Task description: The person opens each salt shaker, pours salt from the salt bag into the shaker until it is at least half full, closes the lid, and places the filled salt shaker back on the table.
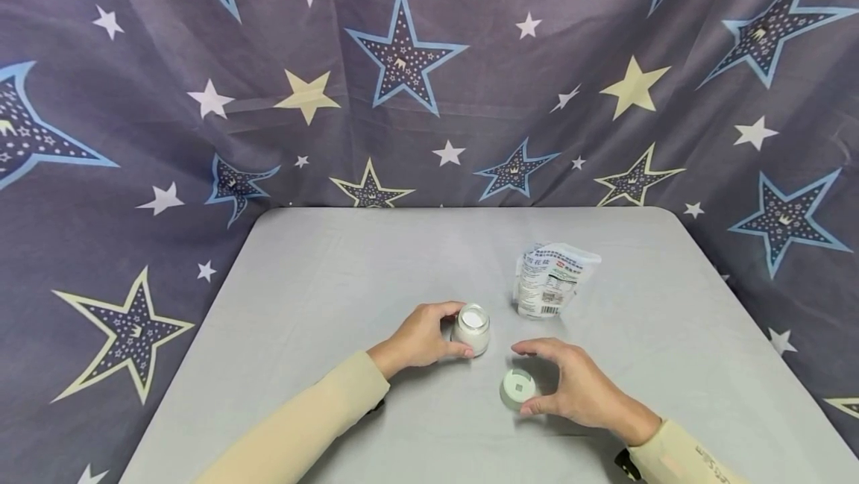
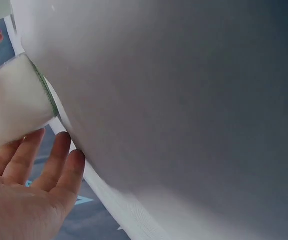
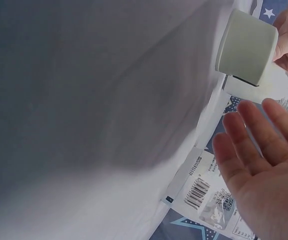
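Observation:
A small glass jar [image 1: 472, 330] filled with white stuff stands uncapped near the middle of the table. My left hand [image 1: 424, 336] holds it from the left, thumb in front and fingers behind; its side fills the left of the left wrist view [image 2: 21, 100]. To the right sits a pale green cap [image 1: 518, 388], a small square mark on its top. Around that cap my right hand [image 1: 579, 387] spreads, thumb tip at its near edge and fingers apart from it. In the right wrist view the cap [image 3: 246, 47] stands beside straight, loose fingers [image 3: 261, 135].
Behind my right hand a white printed pouch [image 1: 553, 280] with a barcode stands on the grey-white table [image 1: 376, 260]. A dark curtain [image 1: 429, 141] with stars hangs behind the table and along both sides.

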Action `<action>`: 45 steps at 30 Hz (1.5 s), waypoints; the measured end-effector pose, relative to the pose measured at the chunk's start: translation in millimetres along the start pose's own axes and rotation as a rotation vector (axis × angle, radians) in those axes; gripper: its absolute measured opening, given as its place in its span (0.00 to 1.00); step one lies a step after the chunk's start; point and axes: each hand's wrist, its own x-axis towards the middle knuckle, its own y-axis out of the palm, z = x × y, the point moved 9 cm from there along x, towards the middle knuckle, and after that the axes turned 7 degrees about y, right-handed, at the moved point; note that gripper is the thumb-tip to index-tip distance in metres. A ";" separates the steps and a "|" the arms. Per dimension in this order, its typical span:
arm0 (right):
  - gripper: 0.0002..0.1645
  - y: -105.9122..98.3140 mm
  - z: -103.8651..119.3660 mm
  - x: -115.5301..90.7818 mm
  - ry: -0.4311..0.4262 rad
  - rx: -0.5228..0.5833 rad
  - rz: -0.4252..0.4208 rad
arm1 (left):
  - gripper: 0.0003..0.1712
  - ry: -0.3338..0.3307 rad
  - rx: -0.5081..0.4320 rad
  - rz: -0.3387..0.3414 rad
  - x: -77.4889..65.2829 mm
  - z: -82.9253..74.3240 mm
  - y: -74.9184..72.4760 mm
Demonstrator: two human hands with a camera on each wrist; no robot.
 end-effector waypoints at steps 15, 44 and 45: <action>0.47 9.0 -3.2 2.4 0.041 0.059 0.081 | 0.39 -0.021 -0.016 0.003 0.1 2.5 1.1; 0.35 20.3 -6.7 5.2 0.035 0.082 0.145 | 0.39 -0.025 -0.011 0.000 -0.3 4.1 1.7; 0.35 19.6 -6.6 5.5 0.037 0.084 0.140 | 0.39 -0.022 -0.007 -0.001 -0.2 4.1 1.7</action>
